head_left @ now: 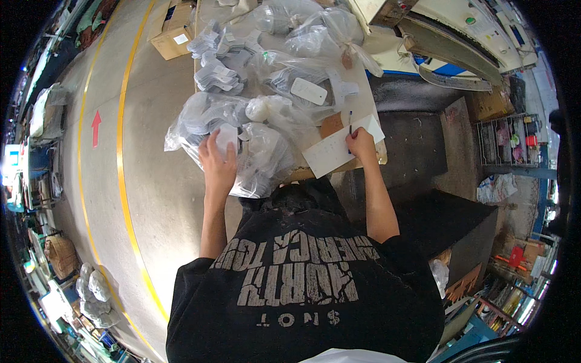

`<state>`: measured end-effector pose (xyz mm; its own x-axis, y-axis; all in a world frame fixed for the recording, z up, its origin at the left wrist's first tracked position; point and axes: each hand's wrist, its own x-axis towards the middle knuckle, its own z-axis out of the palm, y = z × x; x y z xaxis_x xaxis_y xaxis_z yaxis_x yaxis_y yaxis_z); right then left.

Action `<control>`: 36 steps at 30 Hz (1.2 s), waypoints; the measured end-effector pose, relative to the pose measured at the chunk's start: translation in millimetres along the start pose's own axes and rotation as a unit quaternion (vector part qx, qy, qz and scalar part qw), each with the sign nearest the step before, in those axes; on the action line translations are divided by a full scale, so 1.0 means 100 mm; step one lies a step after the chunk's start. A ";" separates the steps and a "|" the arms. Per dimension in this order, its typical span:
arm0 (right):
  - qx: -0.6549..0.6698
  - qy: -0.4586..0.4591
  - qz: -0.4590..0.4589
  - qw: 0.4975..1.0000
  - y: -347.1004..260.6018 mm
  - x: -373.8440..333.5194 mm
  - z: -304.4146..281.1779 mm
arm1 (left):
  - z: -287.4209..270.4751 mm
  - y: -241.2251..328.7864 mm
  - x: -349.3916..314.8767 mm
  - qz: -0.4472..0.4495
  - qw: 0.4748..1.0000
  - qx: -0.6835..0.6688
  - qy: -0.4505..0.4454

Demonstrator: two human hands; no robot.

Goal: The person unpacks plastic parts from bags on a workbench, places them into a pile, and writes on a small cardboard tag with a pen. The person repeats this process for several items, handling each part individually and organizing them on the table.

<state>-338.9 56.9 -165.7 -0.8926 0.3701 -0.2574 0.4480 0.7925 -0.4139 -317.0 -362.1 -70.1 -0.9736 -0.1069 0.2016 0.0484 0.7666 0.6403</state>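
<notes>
White paper sheet (336,148) lies tilted at the near right edge of the worktable (369,100), and the person's right hand (362,144) rests on its upper corner with the fingers curled tight around a dark pen (350,122) that stands nearly upright, its tip at the paper. To the left, the left hand (218,163) lies flat with fingers spread only a little, pressing down on a clear plastic bag (260,163) of pale pieces; its fingertips touch a small white tag (227,137) on top of the bag. Just beside the sheet sits a brown cardboard piece (331,124). Further up the table lie more clear bags (315,36) knotted at the top, loose stacks of grey flat pieces (219,69), and a white oblong label (308,91). Beyond the table's far left corner stands a cardboard box (174,30) on the grey floor, which carries yellow lines (124,151) and a red arrow (95,127).
</notes>
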 end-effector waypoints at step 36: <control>0.638 -0.064 -0.157 0.751 -0.36 -0.80 -2.36 | -0.19 0.44 -0.14 -0.107 0.918 -0.326 -0.202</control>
<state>-295.2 113.4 76.3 -0.9889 0.1470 -0.0211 -0.0256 -0.3084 -0.9509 -297.0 -338.5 -31.0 -0.9733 0.1336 -0.1864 -0.1577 0.2004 0.9669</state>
